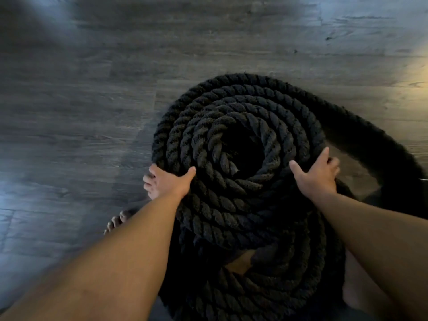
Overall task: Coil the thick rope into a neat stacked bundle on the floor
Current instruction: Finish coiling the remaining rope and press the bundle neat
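Left hand (168,183) and right hand (318,174) spread, gripping rope (231,140) coil's sides. Risk: stack slumps; loose tail beside the coil drags loops off.

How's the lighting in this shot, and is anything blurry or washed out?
Head view: dim overall, so the black rope loses detail in its centre; a loose stretch at right is motion-blurred; cool glare on the floor at left and top, warm glow at the right edge; both the left hand and right hand look fairly sharp.

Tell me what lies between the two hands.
In the head view, the coiled rope fills the stretch between the left hand and right hand.
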